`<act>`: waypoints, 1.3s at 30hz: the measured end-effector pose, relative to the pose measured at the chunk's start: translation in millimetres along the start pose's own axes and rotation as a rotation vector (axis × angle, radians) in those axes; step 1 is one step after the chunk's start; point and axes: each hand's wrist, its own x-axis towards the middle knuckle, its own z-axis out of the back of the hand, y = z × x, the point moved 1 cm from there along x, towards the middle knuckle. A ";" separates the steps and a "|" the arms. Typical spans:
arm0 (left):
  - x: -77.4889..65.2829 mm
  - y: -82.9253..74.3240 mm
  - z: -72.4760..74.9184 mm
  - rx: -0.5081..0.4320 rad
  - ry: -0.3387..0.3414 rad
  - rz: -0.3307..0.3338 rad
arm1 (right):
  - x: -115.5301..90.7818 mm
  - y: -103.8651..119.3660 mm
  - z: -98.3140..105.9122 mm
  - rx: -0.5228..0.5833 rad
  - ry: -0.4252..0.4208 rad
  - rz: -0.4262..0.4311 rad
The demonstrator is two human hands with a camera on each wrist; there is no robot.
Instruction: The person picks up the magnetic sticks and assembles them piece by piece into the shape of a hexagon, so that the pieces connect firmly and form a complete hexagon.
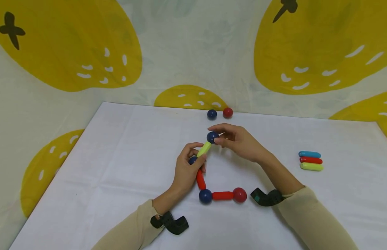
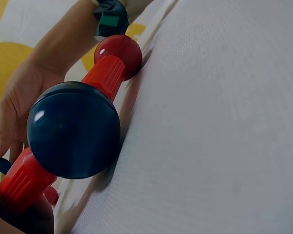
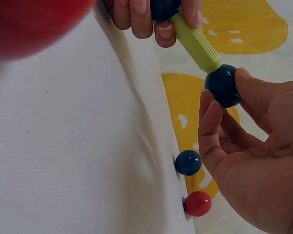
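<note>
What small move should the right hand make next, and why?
Probably push the held blue ball more firmly onto the yellow stick: the right fingers pinch the ball at one end of the stick, the left fingers hold near the other, and I can't tell whether ball and stick are fully joined.

Free run over the table (image 1: 118,146), centre left! Left hand (image 1: 186,170), right hand (image 1: 240,141) and chain (image 1: 205,196) crowd the middle; three sticks (image 1: 311,160) block the right.
</note>
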 end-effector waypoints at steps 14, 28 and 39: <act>-0.4 -2.2 0.3 0.035 0.038 -0.013 | -6.5 4.5 -2.4 0.026 0.028 -0.018; -3.4 -14.9 -1.3 0.036 0.059 0.028 | -37.2 -6.1 25.5 -0.106 -0.047 -0.045; -5.8 -29.2 -5.4 0.038 0.065 0.013 | -111.0 -38.2 86.9 -0.142 -0.274 -0.118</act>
